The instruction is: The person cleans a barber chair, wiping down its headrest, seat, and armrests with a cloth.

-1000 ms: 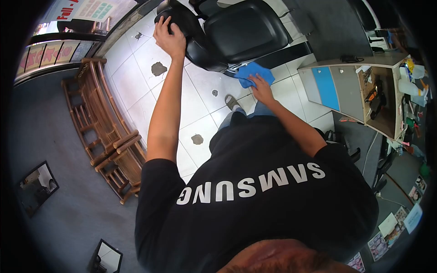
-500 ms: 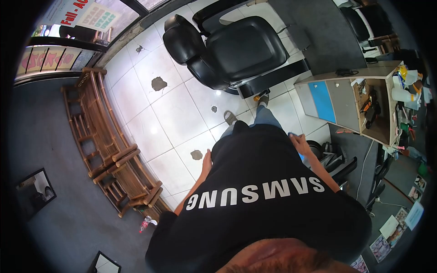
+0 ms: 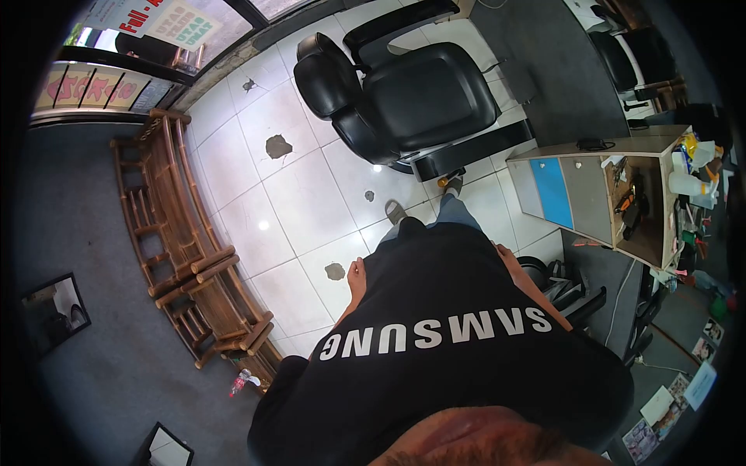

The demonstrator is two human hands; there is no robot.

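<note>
My left hand hangs beside my hip over the white floor tiles, fingers loosely bent, with nothing seen in it. My right hand is at my other side, partly hidden by my black T-shirt with white lettering. Its fingers are curled, and I cannot tell what they hold; a blue edge showed there a moment ago. Ahead of my sandalled feet stands a black barber chair with a padded headrest and armrests. Neither hand touches it.
A bamboo bench runs along the left wall. On the right is a cabinet with a blue door and a cluttered top and open shelf. Black chair parts are near my right arm. The tiled floor has several broken patches.
The view has shifted slightly, so the chair sits a little lower and further right. My right hand has drawn back toward my shirt, and its blue item is out of sight.
</note>
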